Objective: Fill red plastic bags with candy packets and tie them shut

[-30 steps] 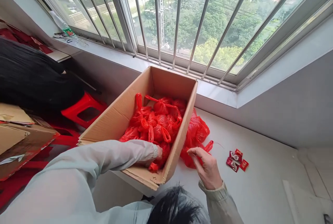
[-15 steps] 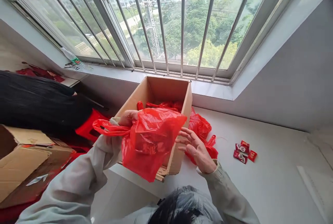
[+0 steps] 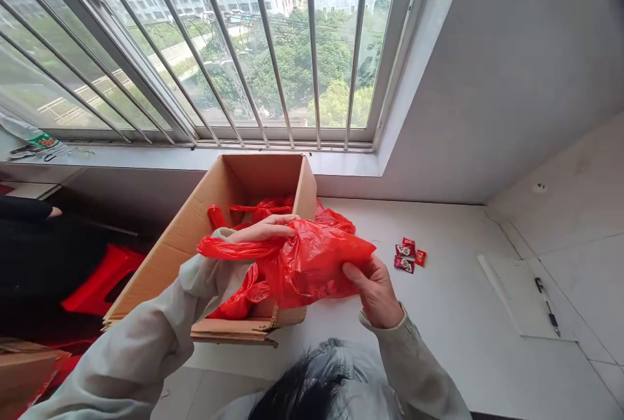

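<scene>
Left hand point(image 3: 263, 231): now above the box point(image 3: 168, 244)
Red bag point(image 3: 314, 264): now over the box's right wall
Right hand point(image 3: 379, 293): now pinching bag's corner

Bags point(image 3: 240, 301) in box point(image 3: 178, 238); packets point(image 3: 404, 264) right, on table point(image 3: 448, 322).

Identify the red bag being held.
The bag raised between left hand and right hand, handles trailing left; the other bags lie inside the box or beside it.

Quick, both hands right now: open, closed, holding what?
Left hand: closed on the red plastic bag, near its handles.
Right hand: closed on the same bag's opposite end, thumb in front.
</scene>
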The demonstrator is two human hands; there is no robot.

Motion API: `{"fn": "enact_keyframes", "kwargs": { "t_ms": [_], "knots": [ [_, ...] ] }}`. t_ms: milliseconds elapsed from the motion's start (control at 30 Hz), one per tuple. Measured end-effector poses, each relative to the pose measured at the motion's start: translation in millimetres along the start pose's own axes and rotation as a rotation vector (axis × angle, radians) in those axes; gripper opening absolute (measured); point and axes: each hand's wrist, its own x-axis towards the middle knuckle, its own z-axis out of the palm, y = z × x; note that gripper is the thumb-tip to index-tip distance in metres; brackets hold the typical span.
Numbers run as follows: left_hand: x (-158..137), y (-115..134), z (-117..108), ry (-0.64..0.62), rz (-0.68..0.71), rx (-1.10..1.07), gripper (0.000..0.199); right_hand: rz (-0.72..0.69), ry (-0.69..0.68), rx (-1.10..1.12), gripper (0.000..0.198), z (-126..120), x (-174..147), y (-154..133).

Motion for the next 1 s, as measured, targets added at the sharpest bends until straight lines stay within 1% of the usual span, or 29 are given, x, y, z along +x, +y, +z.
{"fn": "enact_keyframes", "kwargs": {
  "t_ms": [67,167,267,367,400,467,533,567,600,667,700,800,933,1000],
  "knots": [
    [29,8,8,-0.097,-0.027,-0.016,0.053,-0.018,0.041,0.002,0.046,-12,0,4],
    [55,20,28,-0.148,-0.011,-0.023,0.052,-0.003,0.049,-0.027,0.046,-36,0,10],
    [61,30,54,-0.156,0.040,0.043,0.046,0.021,0.061,-0.103,0.048,-69,0,8],
    [64,33,85,-0.181,0.088,0.190,0.032,-0.030,0.109,-0.153,0.060,-94,0,-4],
    [67,30,96,-0.184,0.095,0.246,0.030,-0.056,0.088,-0.199,0.062,-97,2,-8],
    [73,21,116,-0.185,0.087,0.339,0.030,-0.087,-0.055,-0.397,0.059,-96,7,-13],
    [80,6,130,-0.185,0.056,0.412,0.027,-0.091,-0.218,-0.629,0.049,-90,15,-12],
    [82,-2,134,-0.190,0.040,0.447,0.027,-0.085,-0.269,-0.712,0.041,-87,19,-10],
    [84,-10,137,-0.197,0.027,0.482,0.027,-0.075,-0.290,-0.757,0.033,-87,22,-6],
    [84,-24,139,-0.224,0.008,0.546,0.028,-0.062,-0.292,-0.802,0.020,-90,25,4],
    [82,-30,140,-0.239,0.002,0.572,0.029,-0.056,-0.295,-0.834,0.018,-93,25,10],
    [71,-37,148,-0.268,-0.017,0.634,0.030,-0.054,-0.316,-0.926,0.021,-105,19,24],
    [45,-27,167,-0.239,-0.040,0.704,0.036,-0.102,-0.330,-1.032,0.026,-121,11,33],
    [29,-19,166,-0.225,-0.039,0.727,0.040,-0.115,-0.307,-1.093,0.026,-131,11,36]
  ]
}}
